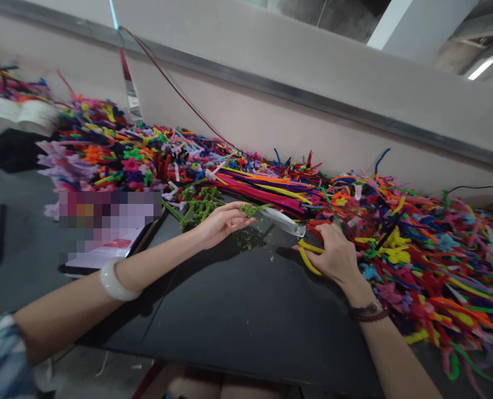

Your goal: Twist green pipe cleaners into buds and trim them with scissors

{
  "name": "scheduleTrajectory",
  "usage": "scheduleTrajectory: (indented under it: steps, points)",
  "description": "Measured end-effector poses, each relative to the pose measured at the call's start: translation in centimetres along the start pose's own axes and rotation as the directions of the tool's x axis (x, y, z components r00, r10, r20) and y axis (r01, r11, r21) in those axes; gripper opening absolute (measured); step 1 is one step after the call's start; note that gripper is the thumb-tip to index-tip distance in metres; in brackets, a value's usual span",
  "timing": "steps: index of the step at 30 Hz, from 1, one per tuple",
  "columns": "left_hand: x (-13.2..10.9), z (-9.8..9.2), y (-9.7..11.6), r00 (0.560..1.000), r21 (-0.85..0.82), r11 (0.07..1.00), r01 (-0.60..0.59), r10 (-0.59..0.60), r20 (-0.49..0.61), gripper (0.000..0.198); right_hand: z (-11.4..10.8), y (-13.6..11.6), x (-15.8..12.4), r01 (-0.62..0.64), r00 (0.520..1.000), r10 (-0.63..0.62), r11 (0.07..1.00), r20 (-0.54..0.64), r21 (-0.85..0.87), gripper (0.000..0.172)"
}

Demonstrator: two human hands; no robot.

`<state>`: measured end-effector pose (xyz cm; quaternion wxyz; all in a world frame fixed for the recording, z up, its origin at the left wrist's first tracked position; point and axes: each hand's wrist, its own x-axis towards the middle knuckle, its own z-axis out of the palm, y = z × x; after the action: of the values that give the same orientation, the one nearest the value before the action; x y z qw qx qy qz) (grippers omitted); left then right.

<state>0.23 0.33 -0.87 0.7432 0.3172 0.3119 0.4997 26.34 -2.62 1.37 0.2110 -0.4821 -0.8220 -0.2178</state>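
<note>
Left hand (223, 224): closed in a pinch on a green pipe-cleaner sprig (248, 209), held above the black table (229, 327).
Sprig: I judge it light, soft, bendy; best held by its stem.
Right hand (333, 255): closed around yellow scissor handles (308, 257).
Hidden: blades behind fingers; clear strip (283, 220) unclear to me.

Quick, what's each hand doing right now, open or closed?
Left hand: closed, pinching a green pipe cleaner.
Right hand: closed, holding yellow-handled scissors.
</note>
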Motion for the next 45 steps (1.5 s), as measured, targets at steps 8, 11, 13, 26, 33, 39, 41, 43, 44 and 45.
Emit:
scheduleTrajectory:
  steps: [8, 11, 13, 26, 33, 39, 41, 43, 44, 45]
  points:
    - [0.1, -0.2, 0.0, 1.0, -0.055, 0.998, 0.01, -0.01, 0.003, 0.014, -0.1, 0.2, -0.1, 0.001, 0.993, -0.008, 0.998, -0.116, -0.064, 0.046]
    - [0.2, -0.3, -0.1, 1.0, -0.079, 0.997, 0.021, -0.02, 0.02, 0.011, 0.4, 0.5, -0.4, 0.053, 0.988, -0.063, 0.996, -0.142, -0.07, 0.048]
    - [0.2, -0.3, -0.1, 0.999, -0.078, 0.997, 0.023, -0.02, 0.039, 0.009, 0.7, 0.6, -0.6, 0.073, 0.986, -0.084, 0.994, -0.141, -0.082, 0.049]
    - [-0.2, -0.1, -0.2, 0.985, -0.052, 0.99, 0.128, -0.121, 0.12, 0.006, 0.4, 0.9, -0.7, 0.049, 0.976, -0.08, 0.987, -0.203, -0.155, 0.038]
    - [-0.5, 0.0, 0.3, 0.968, -0.054, 0.977, 0.205, -0.194, 0.162, 0.009, 0.2, 1.1, -0.8, 0.069, 0.972, -0.102, 0.985, -0.212, -0.155, 0.025]
    - [-0.7, -0.1, 0.4, 0.948, -0.04, 0.965, 0.261, -0.248, 0.2, 0.009, 0.1, 1.0, -0.8, 0.078, 0.97, -0.121, 0.977, -0.211, -0.2, 0.025]
    - [-0.7, -0.1, 0.4, 0.938, -0.025, 0.96, 0.278, -0.266, 0.221, 0.009, 0.2, 1.1, -0.9, 0.105, 0.959, -0.156, 0.972, -0.238, -0.211, 0.024]
    - [-0.8, -0.1, 0.4, 0.93, -0.011, 0.957, 0.289, -0.278, 0.239, 0.01, 0.2, 1.2, -0.9, 0.134, 0.947, -0.188, 0.968, -0.259, -0.212, 0.024]
    - [-0.8, -0.1, 0.4, 0.927, -0.005, 0.956, 0.292, -0.282, 0.248, 0.01, 0.2, 1.2, -0.9, 0.142, 0.945, -0.195, 0.967, -0.261, -0.21, 0.024]
    - [-0.8, -0.1, 0.4, 0.923, 0.002, 0.956, 0.295, -0.285, 0.258, 0.01, 0.2, 1.2, -1.0, 0.144, 0.947, -0.196, 0.967, -0.255, -0.208, 0.024]
